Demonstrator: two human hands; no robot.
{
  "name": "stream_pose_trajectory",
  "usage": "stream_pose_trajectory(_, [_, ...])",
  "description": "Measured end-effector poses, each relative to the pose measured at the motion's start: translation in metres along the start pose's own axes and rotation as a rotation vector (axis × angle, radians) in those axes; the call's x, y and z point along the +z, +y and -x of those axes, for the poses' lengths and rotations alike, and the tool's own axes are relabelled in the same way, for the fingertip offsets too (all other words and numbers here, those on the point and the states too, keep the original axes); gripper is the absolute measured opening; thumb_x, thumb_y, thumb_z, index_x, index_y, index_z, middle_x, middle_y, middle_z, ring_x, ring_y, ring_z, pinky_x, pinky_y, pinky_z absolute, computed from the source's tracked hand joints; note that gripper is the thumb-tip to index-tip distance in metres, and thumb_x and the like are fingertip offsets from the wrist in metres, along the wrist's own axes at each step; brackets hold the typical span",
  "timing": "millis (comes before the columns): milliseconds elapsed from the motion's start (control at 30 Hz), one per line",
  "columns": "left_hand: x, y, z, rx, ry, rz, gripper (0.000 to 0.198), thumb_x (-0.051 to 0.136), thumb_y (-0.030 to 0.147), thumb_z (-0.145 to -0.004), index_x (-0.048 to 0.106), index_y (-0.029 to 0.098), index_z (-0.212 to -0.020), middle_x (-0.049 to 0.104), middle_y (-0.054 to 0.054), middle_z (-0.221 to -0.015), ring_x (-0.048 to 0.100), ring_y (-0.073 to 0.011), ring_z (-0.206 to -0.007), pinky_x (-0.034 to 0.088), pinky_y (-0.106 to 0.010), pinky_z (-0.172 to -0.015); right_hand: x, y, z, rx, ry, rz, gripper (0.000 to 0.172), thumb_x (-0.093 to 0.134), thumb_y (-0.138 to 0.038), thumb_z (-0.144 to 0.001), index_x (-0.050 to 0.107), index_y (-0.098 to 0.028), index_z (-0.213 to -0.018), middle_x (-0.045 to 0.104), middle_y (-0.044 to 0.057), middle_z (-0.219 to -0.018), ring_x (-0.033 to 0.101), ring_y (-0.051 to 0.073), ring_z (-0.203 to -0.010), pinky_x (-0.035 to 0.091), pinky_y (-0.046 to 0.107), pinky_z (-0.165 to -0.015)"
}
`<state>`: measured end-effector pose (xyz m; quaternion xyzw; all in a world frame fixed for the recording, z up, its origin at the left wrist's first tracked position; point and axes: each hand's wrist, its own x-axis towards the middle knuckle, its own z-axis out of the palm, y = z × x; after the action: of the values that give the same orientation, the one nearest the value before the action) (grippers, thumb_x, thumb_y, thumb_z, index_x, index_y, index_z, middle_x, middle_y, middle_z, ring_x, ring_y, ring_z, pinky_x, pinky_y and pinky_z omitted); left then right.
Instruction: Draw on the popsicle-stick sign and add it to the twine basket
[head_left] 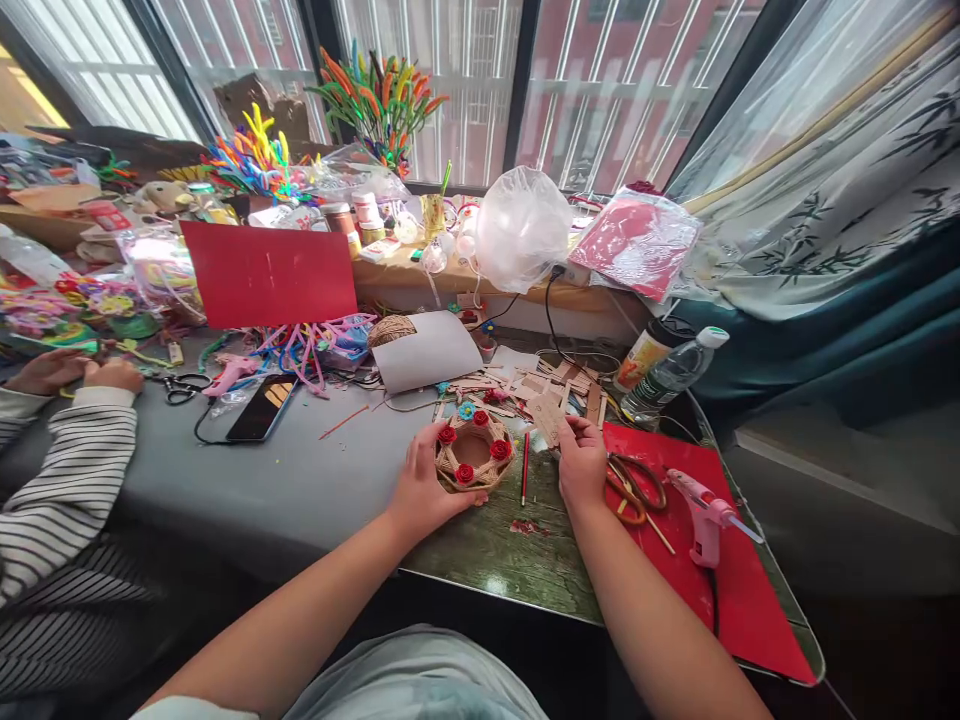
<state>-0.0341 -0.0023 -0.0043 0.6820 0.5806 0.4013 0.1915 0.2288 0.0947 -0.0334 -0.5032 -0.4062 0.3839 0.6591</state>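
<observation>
My left hand (426,482) grips the near left side of a small round craft basket (474,449), which has red roses and a blue flower around its rim. Between the thumb and fingers of my right hand (582,464) is a flat tan piece of cardboard (548,417). A red pencil (525,470) lies on the table between both hands. Just right of my right hand, scissors (634,490) with brown handles rest on a red sheet (739,600). The underside of the basket is hidden.
Wooden sticks and scraps (510,385) are heaped behind the basket. A pink glue gun (705,515) lies at the right, near a water bottle (675,372). A phone (262,408) and a second pink glue gun (231,373) lie left. Another person's hands (112,374) work at the far left.
</observation>
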Motion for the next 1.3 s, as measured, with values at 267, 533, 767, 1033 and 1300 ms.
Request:
stream_pose_trajectory(267, [0.012, -0.005, -0.004, -0.083, -0.066, 0.066, 0.111, 0.084, 0.056, -0.067, 0.019, 0.035, -0.155, 0.039, -0.013, -0.157, 0.048, -0.0344, -0.142, 0.041, -0.055, -0.117, 0.013, -0.025, 0.011, -0.031, -0.076, -0.063, 0.033, 0.075, -0.045, -0.083, 0.065, -0.019, -0.102, 0.068, 0.004, -0.088, 0.062, 0.017, -0.071, 0.053, 0.03, -0.064])
stream_pose_trajectory(533, [0.01, 0.0, -0.008, -0.19, -0.063, 0.17, 0.112, 0.089, 0.052, -0.061, 0.026, 0.037, -0.153, 0.041, -0.01, -0.155, 0.053, -0.0316, -0.136, 0.044, -0.052, -0.114, 0.033, -0.064, 0.005, -0.155, -0.247, 0.146, 0.024, 0.072, -0.037, -0.086, 0.069, -0.021, -0.104, 0.072, 0.005, -0.094, 0.066, 0.019, -0.08, 0.055, 0.034, -0.076])
stream_pose_trajectory(767, [0.01, -0.003, -0.009, -0.196, -0.09, 0.191, 0.115, 0.091, 0.052, -0.058, 0.027, 0.034, -0.151, 0.046, -0.012, -0.15, 0.056, -0.0319, -0.132, 0.048, -0.052, -0.11, 0.048, -0.053, 0.007, -0.032, -0.325, 0.187, 0.023, 0.07, -0.037, -0.086, 0.067, -0.019, -0.1, 0.072, 0.006, -0.093, 0.067, 0.02, -0.079, 0.054, 0.032, -0.072])
stream_pose_trajectory(1033, [0.012, -0.005, -0.009, -0.165, -0.082, 0.179, 0.114, 0.091, 0.051, -0.059, 0.027, 0.033, -0.151, 0.046, -0.013, -0.15, 0.056, -0.0323, -0.132, 0.048, -0.053, -0.11, 0.046, -0.051, 0.008, -0.085, -0.382, 0.342, 0.022, 0.067, -0.038, -0.087, 0.069, -0.02, -0.098, 0.073, 0.005, -0.089, 0.064, 0.02, -0.075, 0.052, 0.032, -0.07])
stream_pose_trajectory(1300, [0.01, -0.002, -0.007, -0.168, -0.07, 0.207, 0.113, 0.092, 0.05, -0.056, 0.031, 0.035, -0.15, 0.05, -0.01, -0.146, 0.057, -0.031, -0.13, 0.049, -0.051, -0.11, 0.038, -0.039, -0.007, 0.078, -0.432, 0.206, 0.027, 0.07, -0.042, -0.085, 0.069, -0.02, -0.101, 0.073, 0.005, -0.095, 0.065, 0.021, -0.084, 0.052, 0.032, -0.076])
